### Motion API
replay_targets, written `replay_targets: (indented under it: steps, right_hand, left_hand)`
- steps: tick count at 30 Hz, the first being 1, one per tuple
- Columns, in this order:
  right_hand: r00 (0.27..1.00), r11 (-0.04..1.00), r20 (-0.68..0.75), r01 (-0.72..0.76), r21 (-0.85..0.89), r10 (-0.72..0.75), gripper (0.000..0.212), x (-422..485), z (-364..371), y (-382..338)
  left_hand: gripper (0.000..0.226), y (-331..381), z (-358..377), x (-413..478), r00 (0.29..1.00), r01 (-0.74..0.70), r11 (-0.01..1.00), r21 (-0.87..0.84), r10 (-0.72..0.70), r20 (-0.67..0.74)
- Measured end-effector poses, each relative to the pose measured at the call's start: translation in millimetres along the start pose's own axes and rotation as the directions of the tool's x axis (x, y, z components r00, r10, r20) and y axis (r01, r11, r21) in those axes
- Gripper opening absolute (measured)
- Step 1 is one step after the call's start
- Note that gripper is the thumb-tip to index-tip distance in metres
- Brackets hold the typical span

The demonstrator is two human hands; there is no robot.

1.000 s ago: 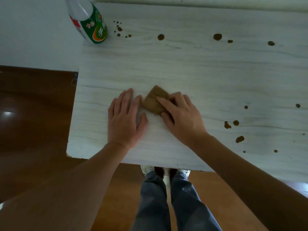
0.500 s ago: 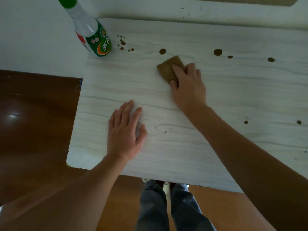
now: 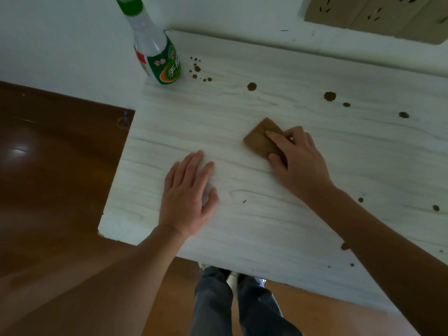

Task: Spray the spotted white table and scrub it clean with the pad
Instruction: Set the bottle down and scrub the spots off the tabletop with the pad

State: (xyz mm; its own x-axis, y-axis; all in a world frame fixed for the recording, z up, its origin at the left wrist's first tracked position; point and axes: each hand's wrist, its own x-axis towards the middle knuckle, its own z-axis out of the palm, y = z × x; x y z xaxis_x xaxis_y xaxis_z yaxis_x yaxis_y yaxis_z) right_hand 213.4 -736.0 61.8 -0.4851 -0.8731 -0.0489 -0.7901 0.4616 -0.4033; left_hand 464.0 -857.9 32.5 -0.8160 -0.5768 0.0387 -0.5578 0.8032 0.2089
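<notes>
1. I see the white table (image 3: 303, 214) from above. Its left edge runs down from the bottle (image 3: 157, 59) to a chipped near corner, and its near edge slants across just above my legs.
2. My right hand (image 3: 298, 163) presses the brown pad (image 3: 260, 139) flat on the table. The fingers lie close together on top of the pad and the thumb hugs its near side, so the hand is clamped on it.
3. The pad sits to the right of the bottle and nearer to me, about mid-table, well away from every edge.
4. My left hand (image 3: 186, 192) lies flat on the table, left of the pad and apart from it. Its fingers are a little spread and hold nothing.
5. The bottle stands at the far left corner, right by the edge.
6. Brown spots (image 3: 252, 86) sit in a row beyond the pad, starting just beside the bottle. More spots lie far right of the pad.
7. The table around the pad is bare and white, with open room on all sides.
</notes>
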Motion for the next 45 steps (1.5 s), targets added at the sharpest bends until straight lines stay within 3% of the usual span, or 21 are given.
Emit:
replay_targets:
  steps: [5, 11, 15, 19, 21, 24, 33, 39, 45]
  right_hand:
    - [0.987, 0.997, 0.139, 0.07, 0.042, -0.075, 0.05, 47.4, -3.7, -18.9]
    - [0.999, 0.953, -0.021, 0.037, 0.302, -0.033, 0.043, 90.5, -9.8, -60.0]
    - [0.994, 0.858, -0.103, 0.088, 0.506, -0.042, 0.076, 155.9, 6.0, -121.6]
    - [0.992, 0.822, -0.123, 0.061, 0.566, 0.011, 0.107, 208.0, 26.4, -167.2]
    - [0.994, 0.818, -0.107, 0.048, 0.573, 0.017, 0.106, 222.5, 36.5, -173.0]
    - [0.995, 0.821, -0.1, 0.056, 0.568, 0.001, 0.085, 228.0, 41.6, -171.8]
    - [0.952, 0.873, -0.305, 0.151, 0.463, -0.003, 0.069, 169.5, -16.9, -109.2]
    - [0.901, 0.905, -0.358, -0.081, 0.417, 0.246, 0.074, 132.2, -55.3, -10.9]
    - [0.843, 0.848, -0.334, -0.235, 0.475, 0.421, 0.074, 130.0, -58.4, 33.3]
  left_hand:
    - [0.057, 0.3, 1.1, -1.7, 1.0, 0.002, 1.0, -0.01, -0.002, -0.002]
    - [0.056, 0.4, 0.2, -1.6, 0.999, 0.011, 1.0, 0.002, -0.011, 0.031]
    - [0.055, 0.2, -0.1, -1.3, 0.998, 0.024, 1.0, -0.004, -0.023, 0.05]
    - [0.055, 0.4, 0.3, -1.4, 0.999, 0.022, 1.0, -0.005, -0.022, 0.043]
    - [0.055, 0.2, 1.0, -1.5, 0.999, 0.02, 1.0, -0.011, -0.02, 0.037]
    - [0.055, -2.2, 0.1, -0.3, 0.999, 0.015, 1.0, -0.01, -0.014, 0.044]
    - [0.058, -5.0, -1.1, -5.4, 0.997, 0.019, 1.0, 0.0, -0.019, 0.069]
    - [0.058, 1.2, -1.3, -3.9, 0.999, 0.014, 1.0, -0.018, -0.013, 0.037]
    - [0.059, 0.7, -2.1, -0.2, 1.0, 0.001, 1.0, -0.02, -0.001, 0.019]
